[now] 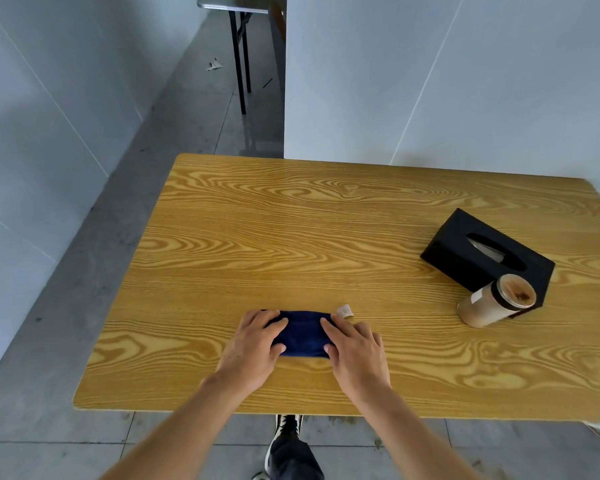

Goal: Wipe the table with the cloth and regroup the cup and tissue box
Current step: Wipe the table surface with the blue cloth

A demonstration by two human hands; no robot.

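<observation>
Table [291,237] first: its wood-grain top is lying broad and bare across most of the view, pushed up against a white wall at the far side, with grey floor showing to the left. Toward its right end the black tissue box [478,251] is sitting at an angle, and the cup [496,301] is standing touching the box's near corner, its mouth open and a brownish residue showing inside. Near the front edge, well apart from both, the dark blue cloth [303,332] is lying folded into a narrow band, a small white label [345,310] sticking out at its right end.

I am pressing my left hand [253,344] down on the cloth's left end and my right hand [355,348] on its right end, both flat and spread, fingers on top and thumbs at the near edge; neither is closing round the fabric, only pinning it.

Judging from here, the chief risk is lying to the right: a long sweep that way is likely to be driving the cloth into the cup, and an open cup nudged at its base may be tipping and spilling whatever is left in it. Pressing on the ends alone may also be letting the middle bunch up, or the fold come undone, leaving streaks unwiped. The box, looking light, may be skidding toward the edge if bumped.
</observation>
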